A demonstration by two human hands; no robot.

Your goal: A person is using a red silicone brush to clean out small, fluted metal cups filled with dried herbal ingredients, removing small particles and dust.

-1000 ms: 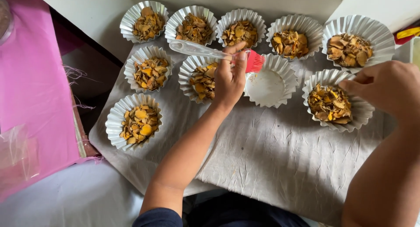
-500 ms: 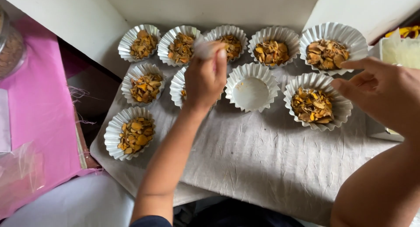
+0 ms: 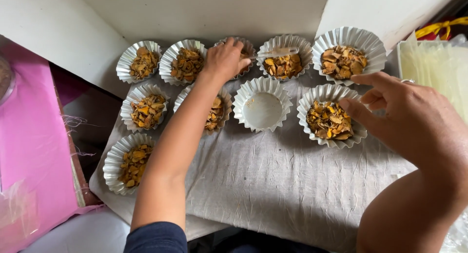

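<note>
I judge my left hand (image 3: 225, 59), closed on a fluted paper cup of orange-brown chips (image 3: 242, 55), must lift level; right hand (image 3: 409, 119) hovers open.

On the cloth (image 3: 273, 184) covering the desk, filled paper cups stand in rows, five at the back, with the empty cup (image 3: 263, 104) in the middle row between two filled cups (image 3: 216, 112) (image 3: 331, 116), and plastic bags (image 3: 434, 67) at the right.
</note>
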